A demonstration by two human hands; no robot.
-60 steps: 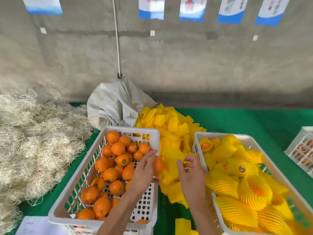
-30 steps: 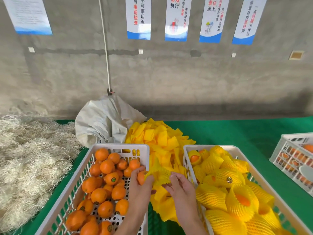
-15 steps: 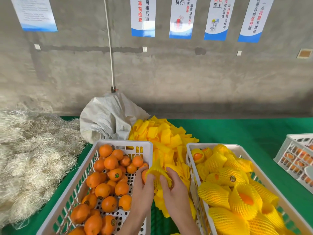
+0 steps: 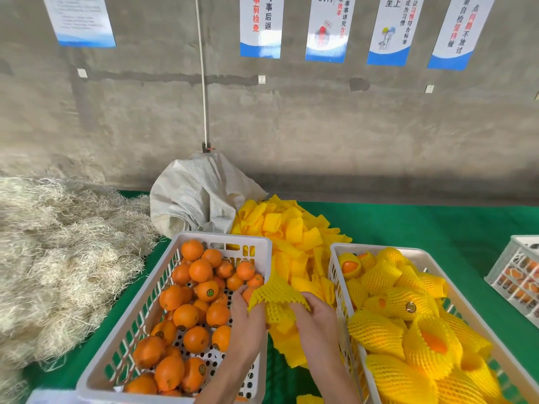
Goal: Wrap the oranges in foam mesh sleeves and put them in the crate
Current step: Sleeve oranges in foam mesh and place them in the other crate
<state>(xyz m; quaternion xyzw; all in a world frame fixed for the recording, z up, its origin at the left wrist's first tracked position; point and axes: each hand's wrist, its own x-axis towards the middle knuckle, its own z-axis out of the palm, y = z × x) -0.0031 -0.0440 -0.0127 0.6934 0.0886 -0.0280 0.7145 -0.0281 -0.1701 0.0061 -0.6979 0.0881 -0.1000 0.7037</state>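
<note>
1. Left hand point(image 4: 248, 313) over the right edge of the basket point(image 4: 128, 354) of bare oranges point(image 4: 186, 313), fingers curled round an orange point(image 4: 247, 293) and the lower left edge of a yellow foam sleeve point(image 4: 275, 291).
2. Right hand point(image 4: 316, 314) just beside it, between the two baskets, fingers curled under the sleeve's right edge, gripping it.
3. Sleeve stretched between both hands, peaked at the top, draped over the held orange; only a small patch of that orange showing at the sleeve's left edge.
4. Held orange and sleeve above the gap between the baskets, touching neither basket as far as can be seen.
5. Crate point(image 4: 335, 258) on the right, white, filled with wrapped oranges point(image 4: 399, 301) in yellow mesh, several with orange skin showing at an open end.
6. Pile of loose sleeves point(image 4: 294, 228) behind the hands, running from the far side of both baskets down into the gap between them.
7. White woven sack point(image 4: 198, 193) behind the pile, against the concrete wall.
8. Heap of pale straw point(image 4: 58, 252) on the left, on the green mat point(image 4: 423, 225).
9. Another white crate point(image 4: 519, 272) at the far right edge, partly cut off, orange fruit visible through its side.
10. Posters point(image 4: 328, 27) with blue lower bands hanging on the wall above.
</note>
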